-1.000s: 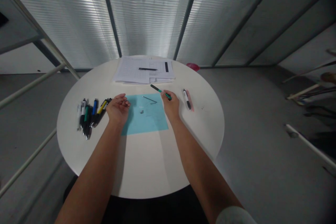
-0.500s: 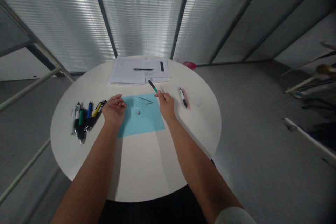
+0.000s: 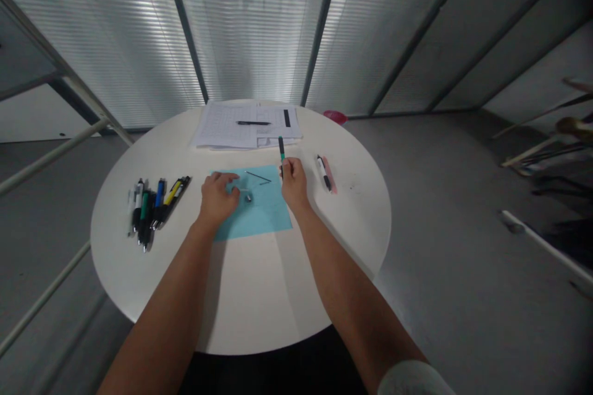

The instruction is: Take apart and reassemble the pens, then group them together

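Observation:
My right hand (image 3: 293,181) is closed around a green and black pen barrel (image 3: 281,147), which points up and away from me. My left hand (image 3: 218,199) hovers over the left edge of a light blue sheet (image 3: 269,213), thumb and forefinger apart with nothing between them. Just right of its thumb lies a small silvery pen tip (image 3: 248,198) on the sheet. Farther back on the same sheet are a thin dark pen refill (image 3: 257,176) and a small spring (image 3: 265,183). The lower end of the barrel is hidden by my right fingers.
Several pens (image 3: 147,213) lie bunched at the left of the round white table (image 3: 250,296). A white and black pen (image 3: 323,173) rests on a pink slip (image 3: 330,174) at the right. Papers (image 3: 227,126) with a black pen (image 3: 253,123) on top lie at the back.
My left hand has moved right from beside the pens toward the pen tip, its palm turning down. In my right hand the pen barrel has swung more upright.

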A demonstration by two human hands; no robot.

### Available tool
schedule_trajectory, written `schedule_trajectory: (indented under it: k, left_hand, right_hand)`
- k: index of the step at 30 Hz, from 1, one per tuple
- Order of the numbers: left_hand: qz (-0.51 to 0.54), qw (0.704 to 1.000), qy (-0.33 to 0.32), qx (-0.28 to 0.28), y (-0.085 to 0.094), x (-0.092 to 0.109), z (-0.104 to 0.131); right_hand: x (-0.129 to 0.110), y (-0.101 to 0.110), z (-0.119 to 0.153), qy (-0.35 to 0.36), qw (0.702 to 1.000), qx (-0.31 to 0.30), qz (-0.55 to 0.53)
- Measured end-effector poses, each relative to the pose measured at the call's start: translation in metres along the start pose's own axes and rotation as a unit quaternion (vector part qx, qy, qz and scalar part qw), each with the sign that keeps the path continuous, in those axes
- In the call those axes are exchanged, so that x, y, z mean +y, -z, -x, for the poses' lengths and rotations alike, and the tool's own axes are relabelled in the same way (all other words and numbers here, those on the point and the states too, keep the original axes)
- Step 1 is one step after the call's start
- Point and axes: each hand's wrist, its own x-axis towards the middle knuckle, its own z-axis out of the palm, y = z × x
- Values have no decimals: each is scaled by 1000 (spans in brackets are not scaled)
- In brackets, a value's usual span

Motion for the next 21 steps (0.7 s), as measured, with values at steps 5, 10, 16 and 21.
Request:
schedule_trajectory:
  k: [5,10,16,21]
  left_hand:
    - [-121,987,-7,-105,2,7,3]
    - [-117,986,-14,-121,2,7,1]
    - [-5,998,-13,-66,1,6,-2]
    - [202,977,65,30,2,14,-4]
  right_hand:
    - [6,-4,-1,-1,999,-22,-24]
    - [6,-5,-1,21,999,-24,9]
    - [-1,-1,0,83,992,-68,61]
    - [-12,3,5,97,980,-116,132]
